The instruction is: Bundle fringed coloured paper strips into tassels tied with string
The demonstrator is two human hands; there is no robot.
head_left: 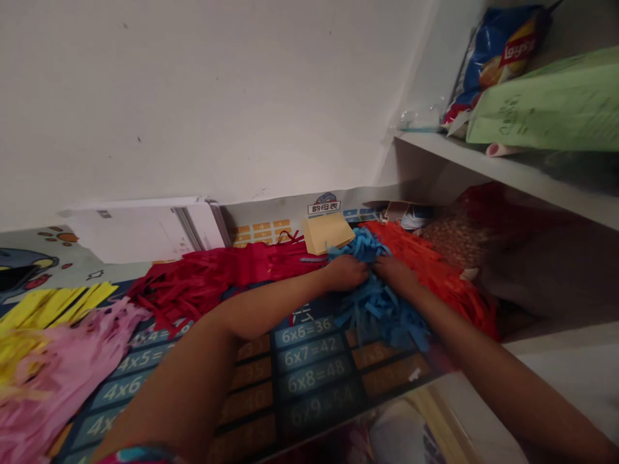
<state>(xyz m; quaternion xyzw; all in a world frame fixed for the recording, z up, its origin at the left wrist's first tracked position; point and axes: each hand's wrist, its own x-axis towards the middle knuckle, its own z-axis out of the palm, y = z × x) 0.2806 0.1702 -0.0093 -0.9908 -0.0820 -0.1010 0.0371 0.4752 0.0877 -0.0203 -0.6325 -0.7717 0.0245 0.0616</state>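
Far back on the table, a bunch of blue fringed strips [382,312] lies loosely bundled, its ends spreading toward me. From the left, my left hand [347,272] is closed on its upper part. Close beside it, my right hand [397,276] grips the same bunch with curled fingers; the fingertips are partly sunk in the strips. An orange-red fringed bunch [435,267] lies just right of the blue one. Behind my left hand stands a pale yellow paper block [329,233]. A crimson fringed bunch [217,274] stretches away to the left.
Pink [77,367] and yellow fringed bunches [58,306] lie at far left on the times-table mat [314,367]. White boxes or cards [140,232] lean on the wall. At right, a shelf [507,171] overhangs, holding a chip bag [503,55]. A clear-covered object [411,432] is nearest me.
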